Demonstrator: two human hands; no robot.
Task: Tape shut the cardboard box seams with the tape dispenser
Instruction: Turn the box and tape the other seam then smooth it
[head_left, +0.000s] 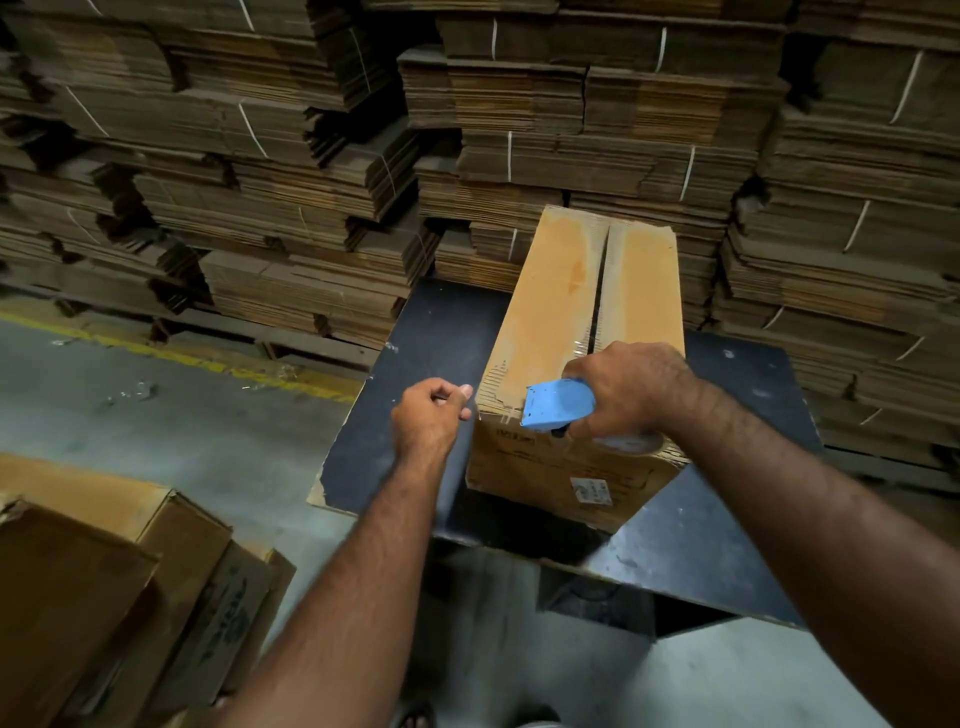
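Nothing is legible: the cardboard box (571, 364) carries a small white label (590, 490) and faint print, both too blurred.

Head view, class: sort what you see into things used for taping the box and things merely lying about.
In use: cardboard box; blue tape dispenser; right hand; left hand; black table.
Lying about: flattened carton stacks; boxes on the floor.

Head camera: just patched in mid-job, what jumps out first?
A blue tape dispenser in the right hand's grip, at the near end of the cardboard box on the dark table. The box's top seam looks mostly open. The left hand is closed beside the box's near left corner; flat cartons are stacked behind.
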